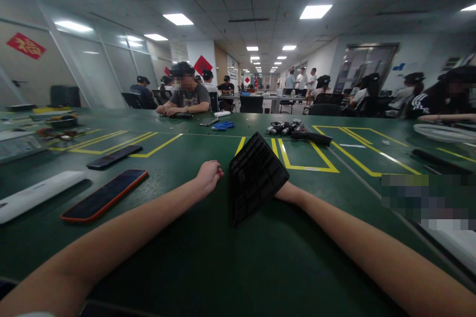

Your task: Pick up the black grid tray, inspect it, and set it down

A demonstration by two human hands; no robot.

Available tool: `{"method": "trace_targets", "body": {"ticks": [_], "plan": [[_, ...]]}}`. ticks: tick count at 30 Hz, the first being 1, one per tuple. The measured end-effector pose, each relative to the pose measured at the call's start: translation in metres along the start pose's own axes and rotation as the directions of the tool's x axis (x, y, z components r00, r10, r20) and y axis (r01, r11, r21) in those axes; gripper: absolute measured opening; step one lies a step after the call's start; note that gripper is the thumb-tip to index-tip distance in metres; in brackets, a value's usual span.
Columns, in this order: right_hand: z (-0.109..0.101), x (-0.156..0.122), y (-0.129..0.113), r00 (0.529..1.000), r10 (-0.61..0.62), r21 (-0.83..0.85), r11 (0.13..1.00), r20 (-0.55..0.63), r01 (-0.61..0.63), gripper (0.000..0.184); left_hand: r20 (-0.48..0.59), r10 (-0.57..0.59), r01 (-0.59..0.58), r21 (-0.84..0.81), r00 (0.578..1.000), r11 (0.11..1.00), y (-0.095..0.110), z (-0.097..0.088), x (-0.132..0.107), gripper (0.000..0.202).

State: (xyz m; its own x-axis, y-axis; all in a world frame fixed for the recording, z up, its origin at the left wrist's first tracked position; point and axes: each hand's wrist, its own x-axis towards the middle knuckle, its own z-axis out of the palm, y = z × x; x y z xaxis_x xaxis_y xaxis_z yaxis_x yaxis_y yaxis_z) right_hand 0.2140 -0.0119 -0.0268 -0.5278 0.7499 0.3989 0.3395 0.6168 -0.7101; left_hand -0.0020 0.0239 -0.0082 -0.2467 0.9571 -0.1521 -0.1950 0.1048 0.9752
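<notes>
A black square plastic panel (256,178) with a ribbed grid on its visible face is tilted up above the green table, one corner pointing upward. My right hand (288,193) grips it from the right and behind; most of the fingers are hidden by the panel. Just left of the panel is my left hand (210,177), its fingers curled in and a small gap between them and the panel's edge. I see nothing in that hand.
An orange-edged phone (106,195), a dark phone (114,157) and a white slab (39,195) lie left on the green table (238,272). Blue gloves (223,125) and a bundle of metal-and-black parts (284,127) lie farther back. A person (188,91) sits opposite.
</notes>
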Motion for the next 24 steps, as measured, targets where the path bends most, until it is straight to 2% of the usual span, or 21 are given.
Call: {"method": "trace_targets", "body": {"ticks": [3,9,11,15,18,21,24], "plan": [[-0.001,0.000,-0.002,1.000,-0.004,0.006,1.000,0.013,0.003,0.049,0.012,-0.051,0.051,0.008,0.999,0.999,0.004,-0.012,-0.002,0.027],[0.001,0.001,-0.001,0.999,-0.051,-0.002,0.999,-0.020,0.051,0.047,0.217,-0.138,0.120,0.093,0.966,0.988,0.006,-0.016,-0.024,0.010],[0.001,0.001,-0.001,0.999,-0.051,0.005,0.999,-0.013,0.051,0.047,0.277,-0.132,0.105,0.110,0.952,0.988,0.007,-0.015,-0.026,0.013],[0.000,0.000,-0.002,1.000,-0.024,-0.005,1.000,-0.002,0.024,0.050,0.295,-0.101,0.075,0.098,0.950,0.992,0.009,-0.016,-0.022,0.016],[0.000,0.000,0.000,1.000,-0.011,-0.017,1.000,-0.009,0.011,0.051,0.310,-0.122,0.097,0.095,0.943,0.991,0.010,-0.017,-0.020,0.005],[0.002,0.000,0.004,0.999,-0.030,-0.007,1.000,-0.025,0.030,0.049,0.387,-0.066,0.016,0.130,0.920,0.991,0.009,-0.017,-0.022,0.013],[0.004,0.001,0.006,0.997,-0.064,0.016,0.998,-0.035,0.064,0.048,0.474,0.060,-0.167,0.187,0.879,0.968,0.006,-0.017,-0.026,0.012]]}}
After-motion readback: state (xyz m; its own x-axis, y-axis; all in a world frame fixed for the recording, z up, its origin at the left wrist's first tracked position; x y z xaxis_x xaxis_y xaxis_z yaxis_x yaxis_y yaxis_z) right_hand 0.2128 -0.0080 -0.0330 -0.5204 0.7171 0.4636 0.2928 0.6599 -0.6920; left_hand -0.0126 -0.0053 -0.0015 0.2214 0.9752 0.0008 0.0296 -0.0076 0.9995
